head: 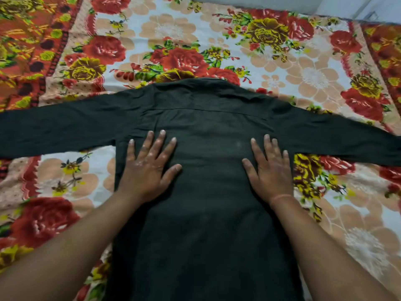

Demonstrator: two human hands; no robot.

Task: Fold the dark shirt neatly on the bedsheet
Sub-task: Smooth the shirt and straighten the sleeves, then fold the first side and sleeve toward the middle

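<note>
Both flat, spread hands, left hand (145, 168) and right hand (270, 170), press the unfolded dark shirt (208, 213) on the floral bedsheet (217, 40); every fold remains.

Shirts: one, the shirt (208, 203), flat in the middle.
Sleeves: two, left sleeve (54, 127) and right sleeve (338, 135), spread to either side.
Hands: two, left hand (145, 170) and right hand (271, 172), both flat on the shirt.
Sheets: one, the sheet (282, 61), under the shirt.
Threads: one, the thread (281, 196), round the right wrist.
</note>
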